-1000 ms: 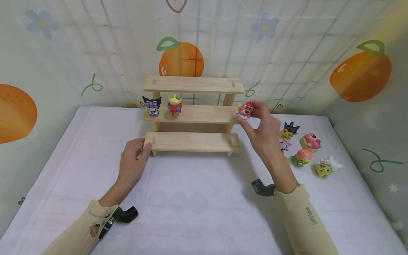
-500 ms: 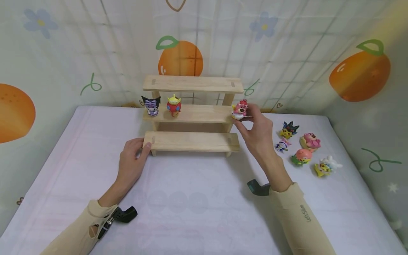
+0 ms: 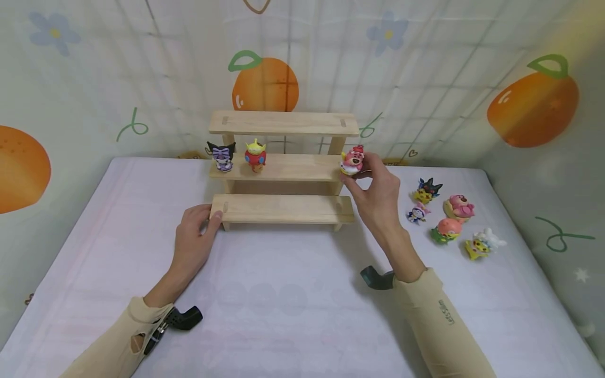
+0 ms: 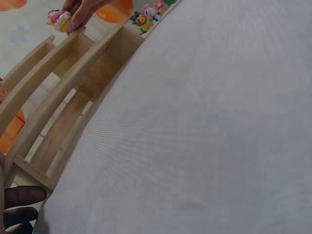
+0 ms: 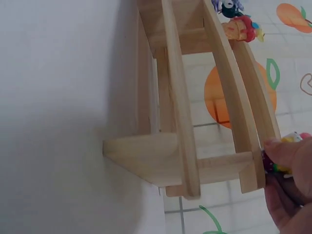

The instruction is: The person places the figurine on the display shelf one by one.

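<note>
Right hand (image 3: 380,202) has the pink bear figurine (image 3: 352,160) pinched between thumb and fingers, over by the right end of the middle shelf (image 3: 298,167) (can't tell if it's actually touching down). Left hand (image 3: 195,237) grips the wooden stand (image 3: 283,122) at its bottom-left corner. Five more figurines (image 3: 446,231) sit near the surface's (image 3: 283,336) right edge.

Pink leads at centre right: your bear (image 3: 352,161), red on top, white at the base! Beige sleeves (image 3: 439,315) on you, pale wood for your shelf (image 3: 283,208). Left of centre, a purple-and-black toy (image 3: 222,157), a red toy (image 3: 256,158) topped yellow. Up top, orange fruit (image 3: 265,86) and blue flowers (image 3: 387,34) dot the curtain (image 3: 189,63).
</note>
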`<state>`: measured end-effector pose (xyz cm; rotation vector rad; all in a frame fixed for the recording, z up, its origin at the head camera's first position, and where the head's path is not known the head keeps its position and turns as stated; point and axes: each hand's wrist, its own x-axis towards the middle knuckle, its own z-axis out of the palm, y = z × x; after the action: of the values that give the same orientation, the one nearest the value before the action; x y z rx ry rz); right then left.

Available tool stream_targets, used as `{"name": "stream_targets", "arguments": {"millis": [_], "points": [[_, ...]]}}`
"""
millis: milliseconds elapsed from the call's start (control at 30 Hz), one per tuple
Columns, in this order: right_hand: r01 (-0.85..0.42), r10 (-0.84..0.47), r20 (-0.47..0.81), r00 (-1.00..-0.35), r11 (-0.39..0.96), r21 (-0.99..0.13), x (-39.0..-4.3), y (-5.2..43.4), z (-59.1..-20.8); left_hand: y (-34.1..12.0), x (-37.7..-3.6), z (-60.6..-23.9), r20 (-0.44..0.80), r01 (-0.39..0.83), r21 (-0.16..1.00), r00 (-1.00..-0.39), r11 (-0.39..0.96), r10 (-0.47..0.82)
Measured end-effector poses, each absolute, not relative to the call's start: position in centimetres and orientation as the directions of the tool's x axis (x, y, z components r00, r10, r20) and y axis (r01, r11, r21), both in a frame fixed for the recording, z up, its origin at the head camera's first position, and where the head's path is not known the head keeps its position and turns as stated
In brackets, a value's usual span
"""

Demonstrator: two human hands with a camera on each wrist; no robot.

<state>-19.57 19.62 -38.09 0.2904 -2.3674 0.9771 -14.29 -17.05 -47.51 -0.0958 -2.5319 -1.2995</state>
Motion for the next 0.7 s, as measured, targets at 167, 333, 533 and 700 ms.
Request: {"name": "stream_targets", "arguments": {"millis": [167, 333, 533, 700], "points": [[-0.387, 0.049, 0.587, -0.808, 0.707, -0.592, -19.6, 19.2, -38.3, -17.0, -14.3, -47.5, 0.296, 0.195, 0.782, -0.952, 0.591, -0.078], [-0.379, 0.078, 0.570, -0.818, 0.672, -0.636, -19.9, 18.3, -38.4, -17.0, -14.2, -47.4, 0.303, 0.200, 0.785, -0.949, 0.586, -0.082], [-0.380, 0.074, 0.551, -0.831, 0.647, -0.661, -20.2, 17.1, -38.2, -17.1, -14.3, -47.6, 0.298, 0.192, 0.784, -0.950, 0.591, -0.087], [-0.381, 0.071, 0.532, -0.844, 0.619, -0.687, -20.4, 16.3, -38.2, -17.1, -14.4, -47.7, 0.303, 0.197, 0.783, -0.949, 0.589, -0.086]]}}
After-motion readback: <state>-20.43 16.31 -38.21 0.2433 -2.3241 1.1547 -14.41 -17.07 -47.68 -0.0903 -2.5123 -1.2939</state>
